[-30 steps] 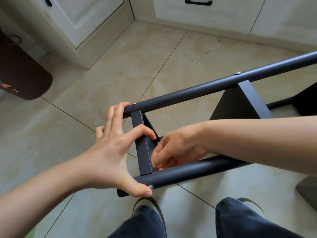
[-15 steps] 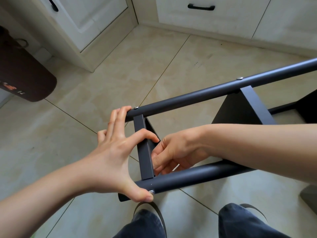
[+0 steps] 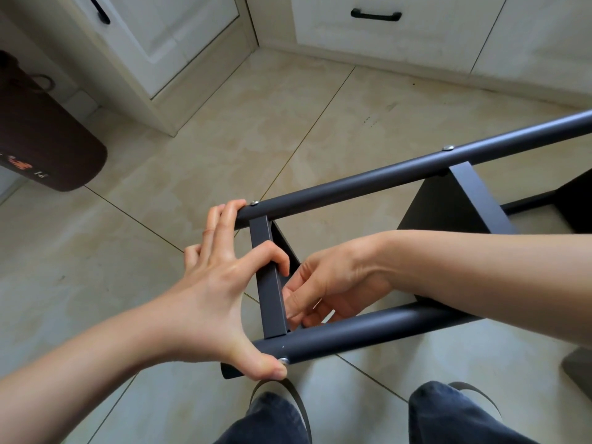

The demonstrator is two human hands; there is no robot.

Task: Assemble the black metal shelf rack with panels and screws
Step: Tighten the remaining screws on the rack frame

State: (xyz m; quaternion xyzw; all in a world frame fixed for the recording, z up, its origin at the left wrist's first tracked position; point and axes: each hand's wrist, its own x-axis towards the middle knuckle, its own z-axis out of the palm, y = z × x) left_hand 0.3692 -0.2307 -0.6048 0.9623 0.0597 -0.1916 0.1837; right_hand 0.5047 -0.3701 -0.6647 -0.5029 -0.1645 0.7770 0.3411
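The black shelf rack lies on its side on the floor, its far tube and near tube joined by an end panel and a second panel. My left hand spans the rack's end: the thumb presses on a silver screw in the near tube, the index finger hooks over the end panel, and the other fingers touch the far tube's tip. My right hand reaches between the tubes. Its fingertips pinch together behind the end panel near the near tube; what they hold is hidden.
White cabinets with black handles line the far side of the tiled floor. A dark brown object stands at the left. My knees are just below the rack. A grey piece lies at the right edge.
Both hands keep their places on the rack. The right fingertips have shifted slightly behind the end panel, and the view has drifted a little.
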